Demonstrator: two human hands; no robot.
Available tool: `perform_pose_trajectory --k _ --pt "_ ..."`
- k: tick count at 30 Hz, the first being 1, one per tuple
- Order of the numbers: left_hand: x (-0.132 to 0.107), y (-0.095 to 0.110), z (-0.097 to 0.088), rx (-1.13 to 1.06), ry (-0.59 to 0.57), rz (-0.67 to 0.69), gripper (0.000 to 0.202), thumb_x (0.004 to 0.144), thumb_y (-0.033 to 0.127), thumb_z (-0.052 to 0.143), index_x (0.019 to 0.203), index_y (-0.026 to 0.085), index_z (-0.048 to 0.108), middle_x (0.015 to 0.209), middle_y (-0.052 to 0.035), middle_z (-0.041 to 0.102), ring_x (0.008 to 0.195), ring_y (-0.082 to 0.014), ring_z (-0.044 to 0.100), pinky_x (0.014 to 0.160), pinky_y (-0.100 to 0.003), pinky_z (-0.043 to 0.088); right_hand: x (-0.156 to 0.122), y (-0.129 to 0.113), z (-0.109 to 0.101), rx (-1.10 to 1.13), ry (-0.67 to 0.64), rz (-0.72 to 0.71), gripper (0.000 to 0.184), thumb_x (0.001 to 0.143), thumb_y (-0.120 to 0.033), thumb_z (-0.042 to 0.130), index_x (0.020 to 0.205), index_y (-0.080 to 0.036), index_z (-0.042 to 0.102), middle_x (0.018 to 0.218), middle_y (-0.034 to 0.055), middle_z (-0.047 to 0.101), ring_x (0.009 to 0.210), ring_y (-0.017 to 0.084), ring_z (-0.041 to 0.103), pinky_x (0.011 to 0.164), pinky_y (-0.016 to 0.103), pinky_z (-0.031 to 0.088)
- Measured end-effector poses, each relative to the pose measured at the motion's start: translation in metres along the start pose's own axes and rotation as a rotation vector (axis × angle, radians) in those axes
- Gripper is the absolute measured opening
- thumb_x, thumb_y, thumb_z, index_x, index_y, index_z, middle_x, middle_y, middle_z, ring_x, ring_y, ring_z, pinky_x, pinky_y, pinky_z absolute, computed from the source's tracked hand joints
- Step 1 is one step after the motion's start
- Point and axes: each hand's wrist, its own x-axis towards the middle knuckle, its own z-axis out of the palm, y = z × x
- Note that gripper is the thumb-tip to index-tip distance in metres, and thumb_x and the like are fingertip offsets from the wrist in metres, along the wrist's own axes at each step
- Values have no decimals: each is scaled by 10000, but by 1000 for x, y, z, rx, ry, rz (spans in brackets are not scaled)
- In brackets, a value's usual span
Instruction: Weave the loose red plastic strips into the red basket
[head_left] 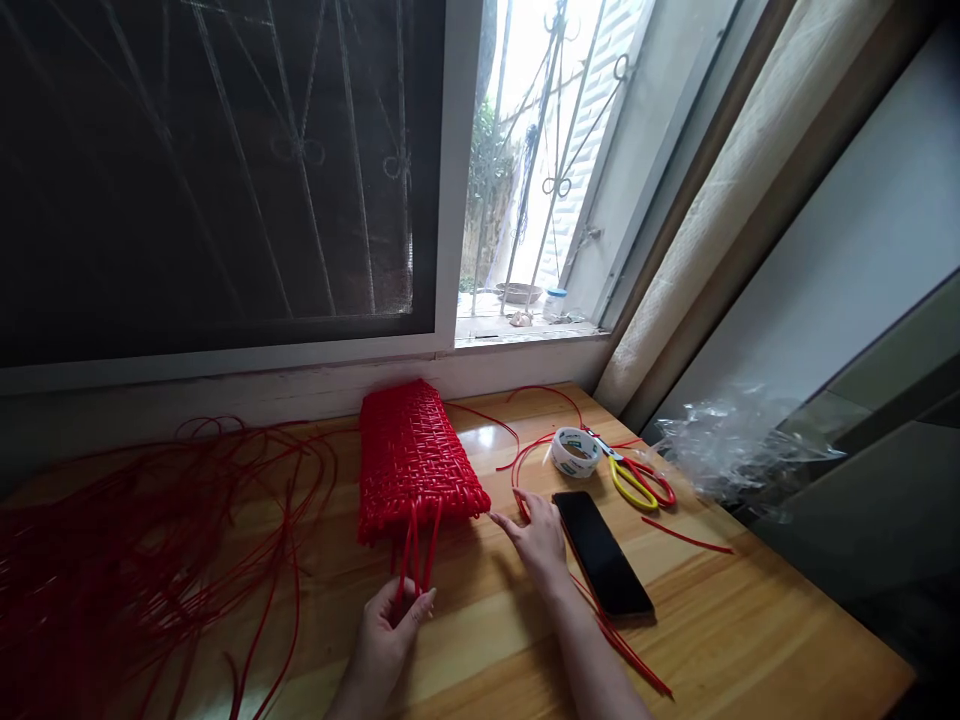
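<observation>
A red woven basket lies on the wooden table near the window wall, its braided edge facing me. Several red plastic strands hang from that edge. My left hand is closed around their lower ends, thumb pressed against the fingers. To the right, my right hand has thumb and fingers apart, with the thumb tip close to the basket's corner; whether it touches cannot be told. Loose red strands pass behind and under this hand.
A heap of red strands covers the table's left side. Right of my hands are a black phone, a tape roll, scissors and a short strand piece. Clear plastic wrapping sits past the table's right edge.
</observation>
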Motion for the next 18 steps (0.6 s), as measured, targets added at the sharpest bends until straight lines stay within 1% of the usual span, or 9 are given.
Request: perform_pose_trajectory --k 2,3,6,8,10,12,14,16,18 --pt "-1 -1 0 1 0 1 365 541 469 751 552 151 572 508 21 543 514 -104 493 527 -200 411 -3 7 2 -51 67 -3 457 699 -429 604 1048 -134 607 1041 139 609 1004 296 493 898 422 362" --pt "-1 -2 0 2 -5 2 352 546 459 752 564 148 588 520 13 557 525 -110 506 538 -205 421 -4 10 3 -68 85 -9 423 719 -411 580 1042 -139 609 1027 133 611 990 290 494 896 414 359" --pt "-3 -3 -2 22 -63 27 319 613 447 716 707 148 662 624 -23 625 613 -143 565 617 -232 459 -4 15 7 -93 101 -31 301 764 -316 505 982 -150 627 925 109 639 890 262 530 831 368 390" --pt "-4 -4 -1 72 -107 63 319 674 450 667 793 155 680 684 -39 647 653 -156 579 646 -240 462 -2 18 9 -96 106 -44 252 777 -276 467 917 -157 639 856 99 651 833 250 547 786 350 402" --pt "-4 -3 -1 135 -96 114 306 712 451 629 767 155 683 683 -41 643 638 -151 564 629 -231 450 -1 20 9 -92 123 -54 241 790 -274 441 870 -160 638 828 100 652 812 249 551 764 349 405" --pt "-4 -2 0 179 -45 151 313 717 460 619 704 153 678 656 -37 631 608 -144 539 605 -225 434 -1 22 9 -84 153 -62 248 804 -294 422 837 -159 627 833 113 642 814 259 543 760 365 404" --pt "-4 -1 0 212 -22 166 335 715 478 612 671 152 674 627 -34 617 591 -143 523 587 -223 425 0 24 8 -68 187 -72 261 820 -320 398 804 -159 602 814 122 623 806 267 534 759 385 406" --pt "-3 -1 -1 250 -45 160 356 717 494 601 660 150 673 602 -30 599 577 -141 511 570 -221 416 0 25 7 -43 220 -90 275 841 -347 372 779 -163 567 788 122 600 792 266 531 756 397 413" --pt "-1 -2 -2 270 -70 153 374 721 508 589 655 150 672 577 -22 575 554 -133 494 549 -216 403 0 22 5 -13 244 -123 285 862 -370 352 790 -166 537 782 117 581 783 255 533 748 391 426"
